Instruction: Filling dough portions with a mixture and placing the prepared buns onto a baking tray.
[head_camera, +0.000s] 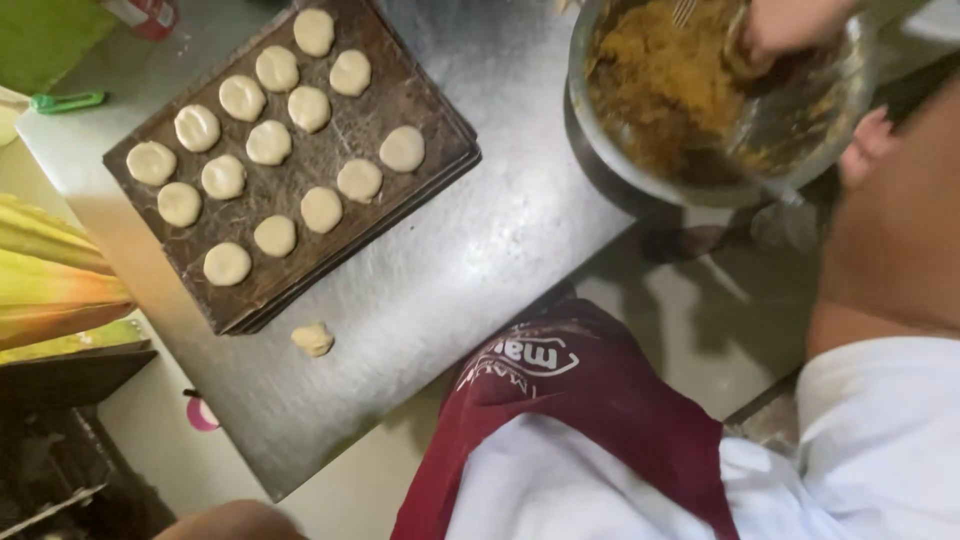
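Nearest the camera, a white garment and a dark red apron (600, 400) with a white printed emblem fill the lower frame. Beyond them lies the brushed steel desk (450, 270), scuffed and dully reflective. One stray lump of pale dough (313, 338) sits on it, just beside the dark, worn baking tray (400, 95), which carries rows of flattened round dough discs (275, 236), smooth and cream-coloured. At the far right, a shiny metal bowl (790, 150) overhangs the desk edge, holding a crumbly golden-brown mixture (650, 80). The right hand (790, 25) reaches into the bowl, its grip closed on mixture as far as shows. The left hand (868, 145) steadies the bowl's rim from outside; whether its grip is clamped cannot be told.
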